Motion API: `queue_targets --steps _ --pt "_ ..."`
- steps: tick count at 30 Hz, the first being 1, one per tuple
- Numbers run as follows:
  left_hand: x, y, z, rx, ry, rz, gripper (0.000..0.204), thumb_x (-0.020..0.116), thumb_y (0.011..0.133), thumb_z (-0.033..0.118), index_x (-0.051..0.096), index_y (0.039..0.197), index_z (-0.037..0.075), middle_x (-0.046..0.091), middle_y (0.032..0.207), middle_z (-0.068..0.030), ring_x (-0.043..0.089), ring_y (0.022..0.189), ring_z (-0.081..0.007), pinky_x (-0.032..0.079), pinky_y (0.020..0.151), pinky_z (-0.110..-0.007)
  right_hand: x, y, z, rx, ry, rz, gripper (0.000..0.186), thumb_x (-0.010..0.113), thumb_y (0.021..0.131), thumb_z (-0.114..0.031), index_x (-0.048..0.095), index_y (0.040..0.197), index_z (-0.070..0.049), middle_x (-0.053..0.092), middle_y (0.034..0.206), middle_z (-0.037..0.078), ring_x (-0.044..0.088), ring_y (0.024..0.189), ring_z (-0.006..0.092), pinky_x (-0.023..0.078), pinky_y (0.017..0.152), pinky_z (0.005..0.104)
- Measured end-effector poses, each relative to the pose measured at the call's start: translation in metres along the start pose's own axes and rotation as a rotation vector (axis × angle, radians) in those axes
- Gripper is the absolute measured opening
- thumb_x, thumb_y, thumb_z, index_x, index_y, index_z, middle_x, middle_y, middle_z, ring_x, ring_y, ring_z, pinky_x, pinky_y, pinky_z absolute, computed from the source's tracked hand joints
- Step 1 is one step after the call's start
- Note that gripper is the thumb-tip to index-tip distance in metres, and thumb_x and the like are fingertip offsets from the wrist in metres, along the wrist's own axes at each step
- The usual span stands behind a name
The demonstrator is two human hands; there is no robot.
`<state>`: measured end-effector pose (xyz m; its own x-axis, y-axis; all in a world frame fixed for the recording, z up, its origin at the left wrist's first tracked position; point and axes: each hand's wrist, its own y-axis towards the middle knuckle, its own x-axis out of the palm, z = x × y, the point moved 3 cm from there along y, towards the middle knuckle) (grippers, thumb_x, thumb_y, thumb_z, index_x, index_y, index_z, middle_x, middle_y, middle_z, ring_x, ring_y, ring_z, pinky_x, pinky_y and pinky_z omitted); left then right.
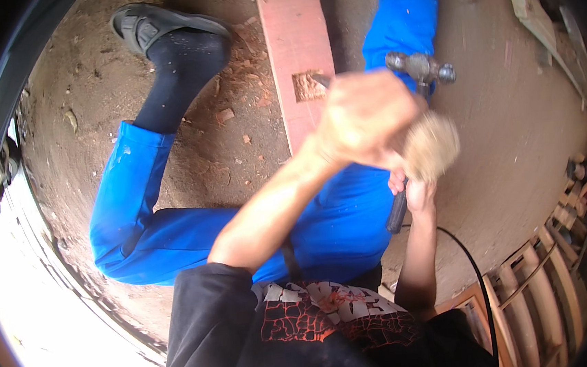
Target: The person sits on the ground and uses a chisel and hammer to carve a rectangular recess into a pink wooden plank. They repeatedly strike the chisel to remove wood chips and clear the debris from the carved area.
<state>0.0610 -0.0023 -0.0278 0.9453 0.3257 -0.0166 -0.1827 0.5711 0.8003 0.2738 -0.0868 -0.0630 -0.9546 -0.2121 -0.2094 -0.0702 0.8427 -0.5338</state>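
My left hand (pixel 371 119) is closed round a chisel, its fist slightly blurred. The chisel's broad, frayed wooden handle end (pixel 430 146) sticks out toward me. Its dark blade tip (pixel 321 80) shows at the right edge of a rectangular recess (pixel 309 87) cut in a reddish wooden beam (pixel 295 25). Partly hidden behind the chisel handle, my right hand (pixel 418 193) grips a hammer by its dark handle (pixel 397 213). The metal hammer head (pixel 421 67) is up over my right trouser leg, apart from the chisel.
My blue-trousered legs (pixel 138 230) lie either side of the beam, one sandalled foot (pixel 164 31) at far left. Wood chips (pixel 225 115) litter the dirt floor. Wooden slats (pixel 536 288) stand at lower right, near a black cable (pixel 476 266). A board (pixel 535 16) lies far right.
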Motion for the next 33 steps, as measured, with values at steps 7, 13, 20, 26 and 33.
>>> queue_targets --steps 7,13,20,26,33 --pt "0.034 -0.035 0.036 -0.041 -0.007 -0.221 0.031 0.068 0.059 0.037 0.050 0.065 0.013 0.044 0.060 -0.0014 0.054 0.054 -0.0206 0.044 0.045 -0.036 0.002 -0.020 0.016 0.026 0.210 -0.057 0.034 0.042 0.103 -0.037 0.052 0.102 -0.004 0.046 0.067 0.004 0.047 0.053 0.0143 0.042 0.048 0.0287" --pt "0.029 -0.034 0.053 -0.100 -0.196 -0.391 0.020 0.074 0.066 0.020 0.056 0.067 0.010 0.047 0.058 -0.0013 0.055 0.052 -0.0223 0.043 0.045 -0.037 -0.016 -0.008 0.064 0.036 0.377 0.241 0.045 0.042 0.108 -0.040 0.048 0.133 -0.003 0.059 0.113 0.005 0.058 0.110 0.0143 0.050 0.091 0.0295" --pt "0.000 -0.012 0.043 -0.028 -0.101 -0.321 0.025 0.074 0.064 0.022 0.052 0.067 0.010 0.044 0.058 -0.0023 0.053 0.050 -0.0237 0.039 0.043 -0.038 0.007 -0.009 0.007 -0.109 0.337 -0.050 0.048 0.040 0.108 -0.044 0.057 0.120 -0.001 0.061 0.105 0.007 0.062 0.091 0.0118 0.053 0.075 0.0290" --pt "-0.004 -0.009 0.026 -0.053 -0.113 -0.278 0.028 0.076 0.058 0.025 0.055 0.069 0.009 0.046 0.058 -0.0032 0.052 0.050 -0.0241 0.039 0.043 -0.038 -0.028 0.005 0.059 0.078 0.236 -0.040 0.051 0.041 0.105 -0.046 0.055 0.115 0.002 0.057 0.073 0.007 0.056 0.058 0.0123 0.045 0.047 0.0279" --pt "-0.005 0.000 0.016 -0.130 -0.071 -0.207 0.028 0.077 0.055 0.022 0.061 0.073 0.008 0.054 0.060 -0.0059 0.058 0.053 -0.0266 0.043 0.046 -0.039 0.009 -0.010 0.001 0.185 0.258 0.085 0.052 0.032 0.105 -0.054 0.045 0.081 -0.009 0.039 0.059 0.001 0.037 0.042 0.0120 0.035 0.038 0.0282"
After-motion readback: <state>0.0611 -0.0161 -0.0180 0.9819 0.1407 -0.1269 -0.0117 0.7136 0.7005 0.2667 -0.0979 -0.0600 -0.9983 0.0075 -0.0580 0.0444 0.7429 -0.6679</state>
